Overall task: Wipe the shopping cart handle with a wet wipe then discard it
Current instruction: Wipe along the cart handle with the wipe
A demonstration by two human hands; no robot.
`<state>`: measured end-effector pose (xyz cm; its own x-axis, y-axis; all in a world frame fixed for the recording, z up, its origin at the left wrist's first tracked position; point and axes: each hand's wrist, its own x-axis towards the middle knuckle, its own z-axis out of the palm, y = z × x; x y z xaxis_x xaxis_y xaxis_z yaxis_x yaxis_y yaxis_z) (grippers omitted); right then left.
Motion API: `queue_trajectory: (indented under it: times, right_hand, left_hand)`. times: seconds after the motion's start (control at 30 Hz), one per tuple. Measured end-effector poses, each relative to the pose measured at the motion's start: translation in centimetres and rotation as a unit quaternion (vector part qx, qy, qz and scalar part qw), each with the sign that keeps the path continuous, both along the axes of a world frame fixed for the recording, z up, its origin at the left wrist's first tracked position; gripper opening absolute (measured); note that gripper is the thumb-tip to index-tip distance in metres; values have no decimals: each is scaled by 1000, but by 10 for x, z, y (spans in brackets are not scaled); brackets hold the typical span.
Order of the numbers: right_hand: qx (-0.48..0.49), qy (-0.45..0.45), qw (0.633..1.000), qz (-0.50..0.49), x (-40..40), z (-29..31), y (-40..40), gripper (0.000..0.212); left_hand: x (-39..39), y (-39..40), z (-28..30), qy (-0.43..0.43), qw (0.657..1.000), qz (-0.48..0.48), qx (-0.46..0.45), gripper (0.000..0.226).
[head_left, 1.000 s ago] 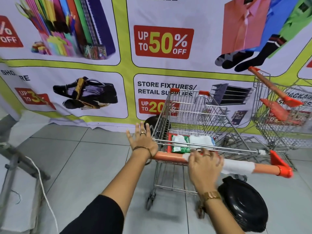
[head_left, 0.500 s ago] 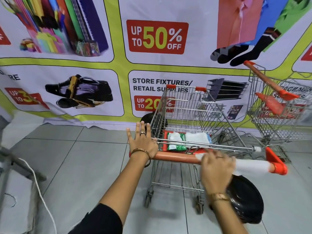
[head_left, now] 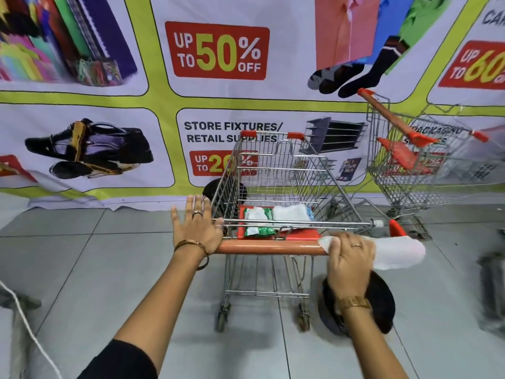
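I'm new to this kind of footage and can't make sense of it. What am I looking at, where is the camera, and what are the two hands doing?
There is no machine here: a person wears a wide-angle camera on the head, so you look forward and down along both arms. In front stands a wire shopping cart with an orange handle. The left hand rests open on the handle's left end, fingers spread. The right hand presses a white wipe over the handle's right part. In the cart's child seat lies a green and white pack, maybe the wipes. A black round thing, possibly a bin, sits on the tiled floor under the right hand. A second cart stands to the right, before a sale banner.
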<state>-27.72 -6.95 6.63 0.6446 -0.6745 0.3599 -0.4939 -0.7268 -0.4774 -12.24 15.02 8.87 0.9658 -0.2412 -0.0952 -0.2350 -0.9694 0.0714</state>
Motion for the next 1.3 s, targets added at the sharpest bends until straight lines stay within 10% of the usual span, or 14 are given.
queue_trajectory:
  times: [0.27, 0.53, 0.8, 1.03, 1.3]
  right_hand:
    - [53, -28, 980, 192, 23, 3, 58, 35]
    - [91, -77, 993, 22, -4, 5, -36, 41]
    - [109, -61, 969, 214, 34, -6, 71, 21]
    - [82, -72, 991, 78, -20, 14, -56, 38]
    - [-48, 19, 987, 152, -1, -9, 17, 44]
  left_hand:
    - [6, 4, -3, 4, 1000, 11, 3, 65]
    - [5, 1, -5, -6, 1000, 24, 18, 66]
    - [4, 0, -5, -13, 999, 40, 13, 65]
    - [3, 0, -5, -9, 999, 46, 9, 67]
    - [3, -1, -6, -9, 998, 48, 25, 68]
